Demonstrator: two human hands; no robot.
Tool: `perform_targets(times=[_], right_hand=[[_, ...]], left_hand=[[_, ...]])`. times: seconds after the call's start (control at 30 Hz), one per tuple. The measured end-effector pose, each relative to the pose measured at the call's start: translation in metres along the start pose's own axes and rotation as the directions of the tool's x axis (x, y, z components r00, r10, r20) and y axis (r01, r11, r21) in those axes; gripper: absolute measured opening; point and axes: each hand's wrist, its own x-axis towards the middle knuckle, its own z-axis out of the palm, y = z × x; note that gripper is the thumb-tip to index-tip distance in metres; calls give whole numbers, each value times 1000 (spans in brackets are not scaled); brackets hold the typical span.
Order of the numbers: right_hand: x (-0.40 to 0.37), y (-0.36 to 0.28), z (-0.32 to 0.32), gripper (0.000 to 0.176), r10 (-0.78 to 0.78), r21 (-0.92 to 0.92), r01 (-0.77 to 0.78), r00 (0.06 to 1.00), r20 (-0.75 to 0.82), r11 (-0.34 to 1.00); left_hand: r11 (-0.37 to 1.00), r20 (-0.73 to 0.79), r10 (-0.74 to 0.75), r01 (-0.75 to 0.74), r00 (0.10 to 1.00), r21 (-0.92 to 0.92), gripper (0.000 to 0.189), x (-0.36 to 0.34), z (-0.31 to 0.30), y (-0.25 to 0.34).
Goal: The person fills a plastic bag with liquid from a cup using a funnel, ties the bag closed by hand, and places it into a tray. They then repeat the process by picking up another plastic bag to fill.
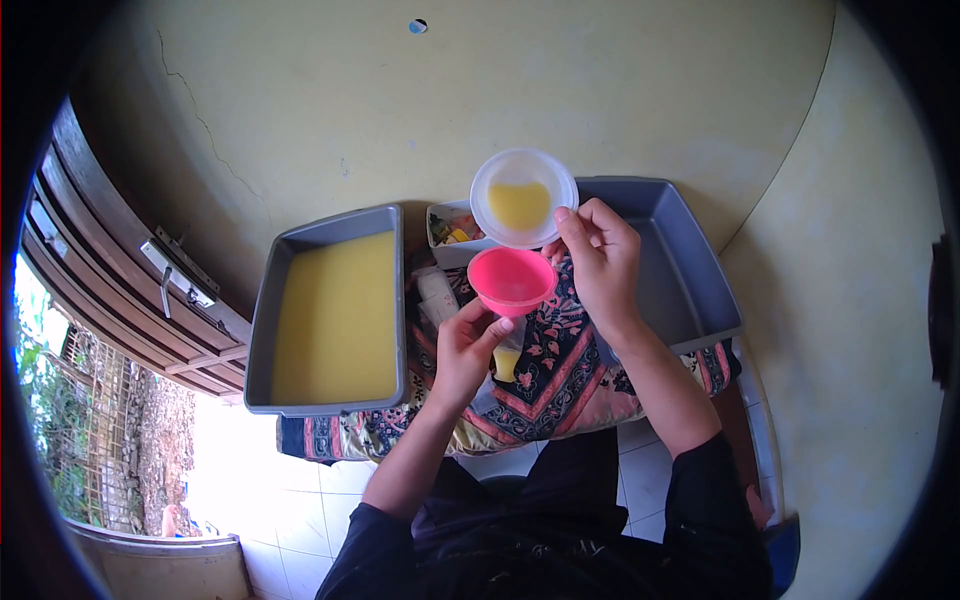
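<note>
My left hand is closed around the lower part of a pink funnel, its wide mouth facing up. Beneath the funnel hangs a clear plastic bag with some yellow liquid at its bottom; my fingers partly hide where the two meet. In my right hand is a round translucent plastic cup, gripped by its rim with the thumb on top. The cup is tilted just above the funnel and holds a little yellow liquid. No stream between cup and funnel can be made out.
A grey tub of yellow liquid stands at the left, another grey tub at the right. Between them, at the back, sits a white container with colourful small items. Patterned cloth covers the table; a louvered door is far left.
</note>
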Motion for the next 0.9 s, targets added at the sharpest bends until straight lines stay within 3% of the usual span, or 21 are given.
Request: perform_targets(times=[0.4, 0.53, 0.67, 0.9], right_hand=[[-6, 21, -3, 25, 65, 7, -64, 996, -67, 998], [-22, 41, -8, 26, 233, 67, -225, 960, -153, 972], [-45, 73, -10, 25, 390, 88, -380, 896, -211, 921], [-87, 126, -13, 25, 557, -13, -569, 809, -186, 822]], left_hand=[[1000, -84, 12, -10, 996, 26, 26, -1, -12, -12], [998, -138, 32, -38, 990, -41, 27, 0, -19, -20], [1000, -180, 10, -8, 984, 10, 26, -1, -25, -27], [998, -213, 49, -42, 976, 35, 20, 5, -33, -27]])
